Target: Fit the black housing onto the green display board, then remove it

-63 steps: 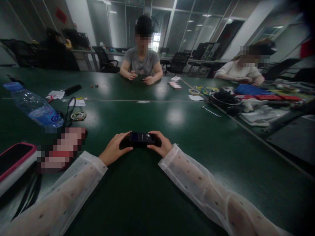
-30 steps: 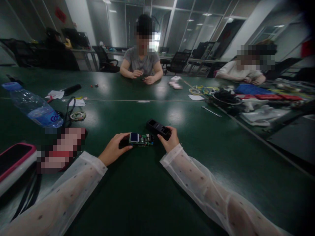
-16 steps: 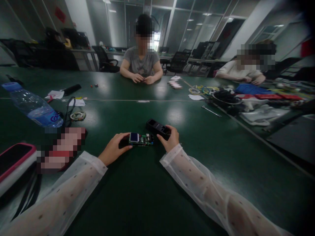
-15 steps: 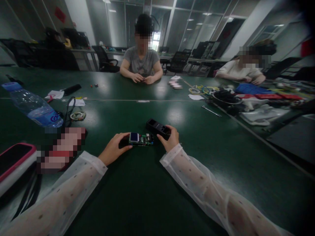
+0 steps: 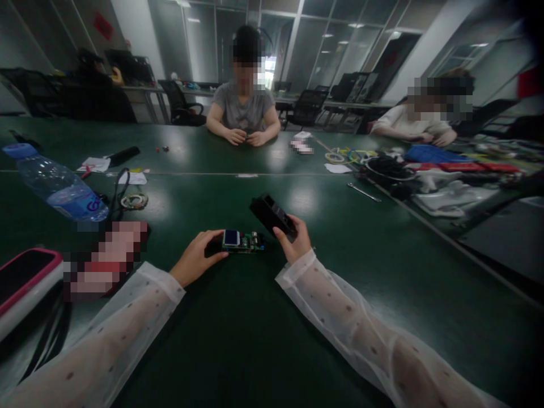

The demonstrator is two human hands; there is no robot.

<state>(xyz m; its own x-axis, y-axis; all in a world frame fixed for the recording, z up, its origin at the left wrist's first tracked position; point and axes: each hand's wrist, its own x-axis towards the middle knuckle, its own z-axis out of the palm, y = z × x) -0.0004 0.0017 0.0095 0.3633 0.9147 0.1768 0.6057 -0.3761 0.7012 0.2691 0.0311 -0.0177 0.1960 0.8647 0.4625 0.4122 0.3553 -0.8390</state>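
Observation:
Between thumb and fingers, my left hand grips the left end of a green circuit board. A small dark screen with a pale frame sits on the board's left part, and other components stand to its right. My right hand is closed on a black plastic case, which is tilted so that a side faces me and its far left end points up. The case is to the right of and just beyond the board, apart from it. My right fingers hide the near end of the case.
A water bottle and a pink-rimmed device are on the left, beside a blurred-out reddish object. A wrench lies right, near heaped cables. Two people sit across the green table.
My right hand has tipped the black case up, so its front with the openings has turned away and its side shows more. The left hand and circuit board have stayed in place.

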